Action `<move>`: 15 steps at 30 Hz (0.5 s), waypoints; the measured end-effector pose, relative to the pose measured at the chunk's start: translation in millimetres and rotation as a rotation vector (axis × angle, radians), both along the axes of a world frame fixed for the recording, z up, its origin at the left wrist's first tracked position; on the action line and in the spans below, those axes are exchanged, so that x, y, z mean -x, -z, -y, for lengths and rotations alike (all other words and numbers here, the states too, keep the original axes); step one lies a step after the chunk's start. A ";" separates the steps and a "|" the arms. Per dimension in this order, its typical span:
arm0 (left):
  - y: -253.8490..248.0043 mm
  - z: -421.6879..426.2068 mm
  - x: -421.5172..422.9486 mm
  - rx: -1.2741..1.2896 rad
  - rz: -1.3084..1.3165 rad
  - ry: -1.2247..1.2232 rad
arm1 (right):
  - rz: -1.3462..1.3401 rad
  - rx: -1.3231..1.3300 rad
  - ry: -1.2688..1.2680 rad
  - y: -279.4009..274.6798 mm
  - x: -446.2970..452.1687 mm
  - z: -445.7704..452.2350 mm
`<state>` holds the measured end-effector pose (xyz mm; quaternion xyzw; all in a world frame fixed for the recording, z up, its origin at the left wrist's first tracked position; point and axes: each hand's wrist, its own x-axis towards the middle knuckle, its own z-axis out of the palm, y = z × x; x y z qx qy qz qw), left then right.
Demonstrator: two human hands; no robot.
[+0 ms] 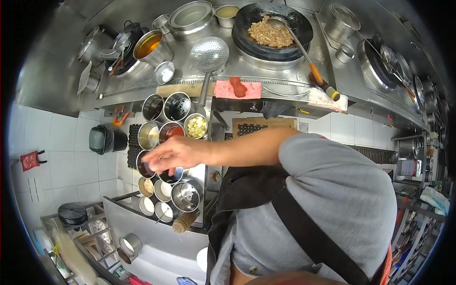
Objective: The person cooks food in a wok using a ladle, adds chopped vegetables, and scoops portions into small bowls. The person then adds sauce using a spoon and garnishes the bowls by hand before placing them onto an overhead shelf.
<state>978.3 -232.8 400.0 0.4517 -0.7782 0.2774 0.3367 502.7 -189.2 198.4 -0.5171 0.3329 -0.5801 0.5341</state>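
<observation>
My right hand [175, 154] reaches over a cluster of metal condiment pots, its fingers apart and pointing down; nothing shows in its grip. Beneath the fingers are a pot of dark contents [145, 165] and another dark pot [172, 175], partly covered by the hand. Just behind it stands a pot of red sauce [172, 130]. Nearby are a pot of pale yellow-green chopped pieces [196, 126], a pot with a little yellowish liquid [148, 135] and pots of white contents [164, 211]. My left hand is out of the frame.
A wok [247, 35] holds brown minced food, with a wooden-handled ladle [306, 54] leaning across its rim. A perforated strainer [209, 54] overhangs the stove edge beside a pink cloth [223, 89]. A pot of amber liquid [153, 47] stands left; a green bin [99, 139] is on the floor.
</observation>
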 end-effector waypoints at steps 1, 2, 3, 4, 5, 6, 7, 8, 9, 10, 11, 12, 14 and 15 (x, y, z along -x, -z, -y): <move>17.8 2.3 34.7 -0.123 -0.027 0.207 | -0.007 0.003 0.001 -11.1 -1.9 -4.9; 31.4 -14.3 135.3 -0.212 -0.220 0.329 | 0.248 -0.112 0.005 -20.7 -2.9 -13.1; 52.5 -13.6 181.1 -0.302 0.017 0.557 | 0.504 -0.229 0.011 -24.5 -0.5 -18.7; 75.7 -12.5 220.5 -0.436 0.195 0.642 | 0.592 -0.272 0.000 -15.0 10.6 -27.9; 113.7 -11.6 260.5 -0.554 0.177 0.820 | 0.737 -0.295 0.078 -8.4 23.8 -44.2; 137.5 -16.4 304.8 -0.683 0.208 0.997 | 0.730 -0.324 0.238 34.3 42.8 -45.2; 162.3 -19.1 340.6 -0.733 0.181 1.126 | 0.797 -0.304 0.362 52.1 69.5 -67.6; 180.0 -23.5 371.5 -0.832 0.185 1.194 | 0.703 -0.248 0.453 71.5 96.4 -94.6; 197.3 -26.6 401.4 -0.914 0.172 1.294 | 0.651 -0.275 0.573 79.1 116.8 -116.9; 203.3 -33.0 429.4 -0.942 0.126 1.364 | 0.592 -0.309 0.627 96.2 139.0 -138.8; 208.7 -40.4 454.5 -0.959 0.014 1.368 | 0.546 -0.305 0.708 98.6 157.7 -155.8; 221.3 -43.5 480.0 -0.969 -0.115 1.348 | 0.447 -0.268 0.779 98.7 174.8 -170.3; 260.1 -61.1 534.7 -1.594 -0.617 1.018 | 0.351 -0.364 0.849 97.3 208.9 -190.7; 267.6 -62.6 559.0 -1.900 -0.746 1.021 | 0.351 -0.363 0.858 97.4 224.1 -194.6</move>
